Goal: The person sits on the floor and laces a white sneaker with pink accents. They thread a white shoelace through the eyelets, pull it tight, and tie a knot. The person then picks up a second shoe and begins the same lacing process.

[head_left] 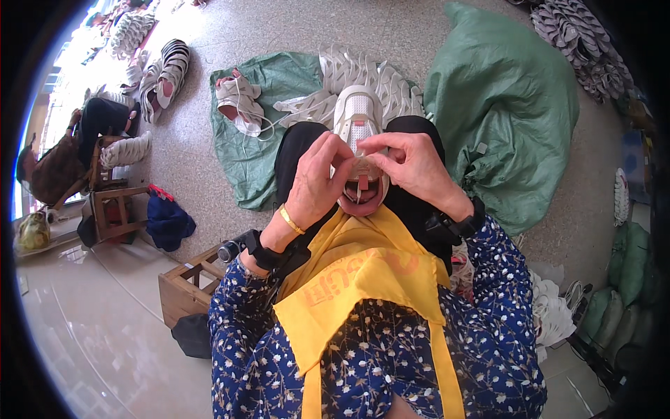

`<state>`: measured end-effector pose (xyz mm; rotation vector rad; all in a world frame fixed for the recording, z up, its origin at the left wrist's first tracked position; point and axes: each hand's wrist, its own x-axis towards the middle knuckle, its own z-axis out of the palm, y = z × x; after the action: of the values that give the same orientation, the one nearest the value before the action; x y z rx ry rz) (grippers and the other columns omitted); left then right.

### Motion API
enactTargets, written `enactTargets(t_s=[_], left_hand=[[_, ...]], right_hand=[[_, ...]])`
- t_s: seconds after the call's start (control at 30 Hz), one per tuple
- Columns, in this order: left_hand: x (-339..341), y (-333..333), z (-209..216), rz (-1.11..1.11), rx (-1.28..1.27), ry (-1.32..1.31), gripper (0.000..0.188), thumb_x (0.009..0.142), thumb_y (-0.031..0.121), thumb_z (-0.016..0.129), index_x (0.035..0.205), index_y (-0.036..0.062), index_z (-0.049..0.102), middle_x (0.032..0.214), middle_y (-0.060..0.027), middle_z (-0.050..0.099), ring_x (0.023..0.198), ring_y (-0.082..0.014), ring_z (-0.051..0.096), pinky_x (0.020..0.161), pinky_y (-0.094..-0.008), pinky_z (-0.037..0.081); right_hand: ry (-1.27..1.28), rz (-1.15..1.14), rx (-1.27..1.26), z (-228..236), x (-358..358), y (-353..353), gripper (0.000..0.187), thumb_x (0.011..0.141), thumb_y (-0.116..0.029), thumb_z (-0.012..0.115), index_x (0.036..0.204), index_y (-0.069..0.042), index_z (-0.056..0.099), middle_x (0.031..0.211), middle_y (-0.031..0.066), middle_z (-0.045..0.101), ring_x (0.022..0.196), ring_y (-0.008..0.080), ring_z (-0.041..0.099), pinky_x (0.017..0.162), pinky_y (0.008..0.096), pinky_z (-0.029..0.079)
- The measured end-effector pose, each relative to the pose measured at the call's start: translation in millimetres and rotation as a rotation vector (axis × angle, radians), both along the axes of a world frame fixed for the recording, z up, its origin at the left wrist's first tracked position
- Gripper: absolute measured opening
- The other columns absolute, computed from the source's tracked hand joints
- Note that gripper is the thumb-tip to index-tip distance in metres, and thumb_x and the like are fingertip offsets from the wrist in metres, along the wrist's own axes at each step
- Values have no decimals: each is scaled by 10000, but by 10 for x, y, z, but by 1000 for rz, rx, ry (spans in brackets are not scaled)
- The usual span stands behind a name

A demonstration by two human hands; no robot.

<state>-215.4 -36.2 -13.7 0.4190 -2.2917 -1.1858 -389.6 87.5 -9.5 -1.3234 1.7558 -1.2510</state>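
Note:
A white and pink sneaker upper (359, 101) rests between my knees, its toe away from me and its foot opening towards me. Over its lacing area, my left hand (315, 174) pinches thumb and forefinger together. Opposite it, my right hand (413, 169) is also closed in a pinch, fingertips almost meeting the left ones. Between them shows a bit of whitish shoelace (360, 156), partly covered by the fingers. A pink tab (363, 183) and a thin white strand show at the shoe's opening. Under my forearms lies a yellow apron (349, 279).
Ahead, a row of white shoe uppers (377, 77) and one loosely laced shoe (239, 103) lie on a green sheet (244, 167). A bulging green sack (502, 105) stands at right. Wooden stools (185, 290) and more stacked uppers (167, 70) are at left.

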Motion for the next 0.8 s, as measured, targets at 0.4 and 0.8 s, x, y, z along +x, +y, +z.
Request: enactTargets(t_s=[0.4,0.8], left_hand=[[-55,-93,63,-129,26,-14,161,833,-20,733,906,-3,590,835,-89,581,726,-234,620,654,-329,495],[-388,-340,-261,145,-88,-102,233,807,86,819,903,8,622,827,-85,634,692,-193,652,647,-307,538]], right_hand=[[-440,161,277,98,-138,-5,105,967,-67,691,983,37,692,763,44,709,615,83,673,541,232,558],[-155,-204,89,-117,-152,-64,106,927,-71,730,906,31,713,728,56,721,605,98,693,566,255,554]])
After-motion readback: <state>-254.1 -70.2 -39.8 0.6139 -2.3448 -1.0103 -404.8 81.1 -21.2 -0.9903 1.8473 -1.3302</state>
